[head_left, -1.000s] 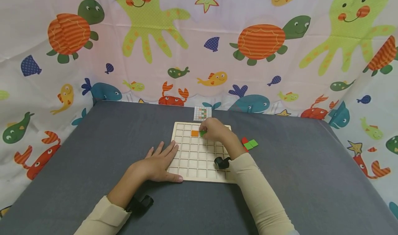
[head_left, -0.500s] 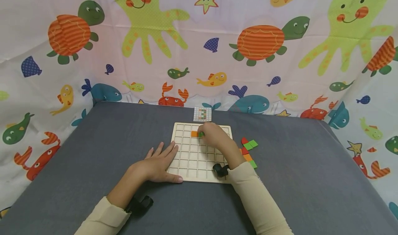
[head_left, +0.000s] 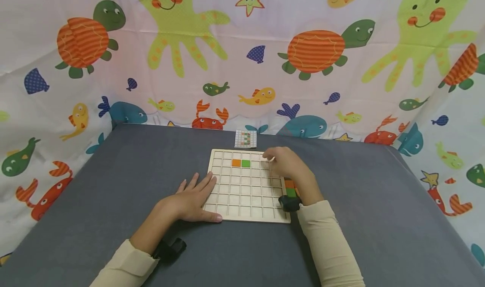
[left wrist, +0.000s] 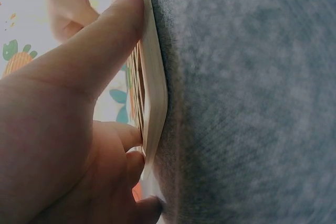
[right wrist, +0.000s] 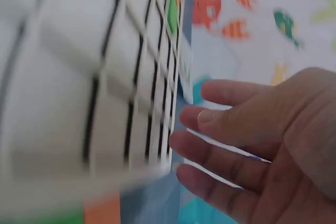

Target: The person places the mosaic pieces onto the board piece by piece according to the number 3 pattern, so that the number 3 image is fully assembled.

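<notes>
A wooden grid board (head_left: pixel 235 200) lies on the grey cloth. In one of its upper rows an orange square tile (head_left: pixel 236 163) and a green square tile (head_left: pixel 246 163) sit side by side. My left hand (head_left: pixel 191 200) rests with spread fingers on the board's left edge; the left wrist view has its thumb lying along the wooden rim (left wrist: pixel 155 72). Over the board's upper right corner hovers my right hand (head_left: pixel 289 164). Its fingers are loosely bent, and the right wrist view shows nothing between thumb and fingertips (right wrist: pixel 191 145).
Loose orange and green tiles (head_left: pixel 291 192) lie just right of the board, partly hidden by the right wrist. A small printed grid card (head_left: pixel 245 139) lies beyond the board's far edge. Behind the table hangs a sea-animal curtain (head_left: pixel 227 25).
My right hand has let go of the green tile, which now sits in the cell beside the orange one. That hand has moved right. The left hand has stayed put.
</notes>
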The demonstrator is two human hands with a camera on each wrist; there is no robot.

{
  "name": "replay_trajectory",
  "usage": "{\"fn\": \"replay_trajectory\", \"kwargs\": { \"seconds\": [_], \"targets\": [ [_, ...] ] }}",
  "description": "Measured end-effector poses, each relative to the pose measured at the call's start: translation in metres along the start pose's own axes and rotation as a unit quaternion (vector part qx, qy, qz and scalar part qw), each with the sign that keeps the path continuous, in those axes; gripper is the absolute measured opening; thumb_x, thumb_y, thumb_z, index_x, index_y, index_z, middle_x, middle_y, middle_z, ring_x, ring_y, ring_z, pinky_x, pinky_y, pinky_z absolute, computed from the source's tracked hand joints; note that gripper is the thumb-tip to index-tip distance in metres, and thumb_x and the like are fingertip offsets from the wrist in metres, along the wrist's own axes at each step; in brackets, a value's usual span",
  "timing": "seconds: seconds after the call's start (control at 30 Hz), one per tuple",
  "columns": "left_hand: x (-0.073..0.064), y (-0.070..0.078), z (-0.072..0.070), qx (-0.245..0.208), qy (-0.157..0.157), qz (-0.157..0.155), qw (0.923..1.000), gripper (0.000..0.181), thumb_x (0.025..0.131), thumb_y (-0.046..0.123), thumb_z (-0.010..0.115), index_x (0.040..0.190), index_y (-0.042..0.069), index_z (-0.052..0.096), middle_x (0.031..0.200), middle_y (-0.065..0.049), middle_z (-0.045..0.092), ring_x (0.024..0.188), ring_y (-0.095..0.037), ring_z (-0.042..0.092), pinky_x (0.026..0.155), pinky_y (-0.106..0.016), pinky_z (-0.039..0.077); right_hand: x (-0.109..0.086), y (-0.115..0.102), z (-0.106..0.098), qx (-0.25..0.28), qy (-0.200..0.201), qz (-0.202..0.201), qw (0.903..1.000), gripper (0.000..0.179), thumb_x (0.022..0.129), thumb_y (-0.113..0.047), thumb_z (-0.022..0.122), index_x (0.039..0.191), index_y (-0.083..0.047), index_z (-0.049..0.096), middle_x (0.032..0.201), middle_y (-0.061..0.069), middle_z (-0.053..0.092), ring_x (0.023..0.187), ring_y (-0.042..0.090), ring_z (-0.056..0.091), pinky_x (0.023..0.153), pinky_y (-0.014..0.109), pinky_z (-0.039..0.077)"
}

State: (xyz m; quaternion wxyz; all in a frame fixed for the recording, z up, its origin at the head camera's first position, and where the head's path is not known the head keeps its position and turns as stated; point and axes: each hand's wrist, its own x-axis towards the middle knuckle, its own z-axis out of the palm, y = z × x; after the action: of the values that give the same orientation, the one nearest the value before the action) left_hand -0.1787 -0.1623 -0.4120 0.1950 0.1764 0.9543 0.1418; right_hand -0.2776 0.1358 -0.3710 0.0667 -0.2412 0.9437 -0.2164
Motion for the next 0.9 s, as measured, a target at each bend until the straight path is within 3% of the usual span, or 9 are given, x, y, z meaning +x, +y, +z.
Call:
{"fn": "replay_trajectory", "kwargs": {
  "seconds": [0.1,0.23,0.37,0.53,0.67,0.9],
  "targets": [
    [-0.003,0.004,-0.004,0.000,-0.006,0.001,1.0000,0.119,0.078,0.077,0.065,0.162,0.014,0.009,0.168,-0.003,0.000,0.151,-0.038,-0.007,0.116,-0.061,0.000,-0.007,0.019,-0.010,-0.018,0.017,0.057,0.9981,0.042,0.084,0.015,0.050,0.117,0.000,0.072,0.112,0.018,0.069,0.103,0.034,0.063,0.088,0.050,0.051],
    [-0.010,0.011,-0.012,-0.002,-0.008,0.007,0.9999,0.116,0.081,0.071,0.068,0.162,0.009,0.012,0.168,-0.009,0.004,0.151,-0.041,-0.004,0.115,-0.064,0.001,-0.014,0.042,-0.016,-0.029,-0.005,0.105,0.9941,0.032,0.082,0.011,0.060,0.110,0.001,0.073,0.109,0.018,0.067,0.100,0.034,0.060,0.091,0.053,0.049],
    [-0.012,0.013,-0.013,-0.003,-0.004,0.007,1.0000,0.115,0.081,0.071,0.068,0.162,0.008,0.014,0.168,-0.009,0.005,0.150,-0.042,-0.002,0.115,-0.064,0.002,-0.016,0.052,-0.017,-0.022,-0.031,0.107,0.9936,0.023,0.084,0.002,0.071,0.107,0.002,0.072,0.105,0.018,0.065,0.099,0.035,0.058,0.091,0.054,0.048],
    [-0.012,0.012,-0.013,-0.004,-0.002,0.008,1.0000,0.115,0.081,0.071,0.068,0.162,0.009,0.014,0.168,-0.009,0.005,0.150,-0.043,-0.002,0.114,-0.065,0.002,-0.015,0.052,-0.017,-0.017,-0.035,0.107,0.9935,0.018,0.085,-0.002,0.073,0.103,0.001,0.071,0.100,0.017,0.066,0.095,0.033,0.058,0.087,0.052,0.050],
    [-0.012,0.012,-0.013,-0.006,-0.004,0.006,1.0000,0.115,0.082,0.070,0.068,0.162,0.009,0.013,0.168,-0.010,0.005,0.150,-0.042,-0.003,0.114,-0.065,0.002,-0.012,0.052,-0.012,-0.024,-0.015,0.126,0.9916,0.011,0.091,-0.010,0.072,0.096,0.000,0.070,0.094,0.014,0.067,0.086,0.030,0.059,0.077,0.047,0.051],
    [-0.012,0.013,-0.013,-0.009,-0.007,0.009,0.9999,0.115,0.082,0.070,0.068,0.162,0.008,0.014,0.168,-0.010,0.005,0.150,-0.042,-0.003,0.115,-0.064,0.001,-0.009,0.055,-0.004,-0.026,0.017,0.142,0.9893,0.022,0.100,-0.019,0.062,0.098,0.002,0.068,0.093,0.014,0.066,0.081,0.029,0.059,0.074,0.044,0.050]
  ]
}}
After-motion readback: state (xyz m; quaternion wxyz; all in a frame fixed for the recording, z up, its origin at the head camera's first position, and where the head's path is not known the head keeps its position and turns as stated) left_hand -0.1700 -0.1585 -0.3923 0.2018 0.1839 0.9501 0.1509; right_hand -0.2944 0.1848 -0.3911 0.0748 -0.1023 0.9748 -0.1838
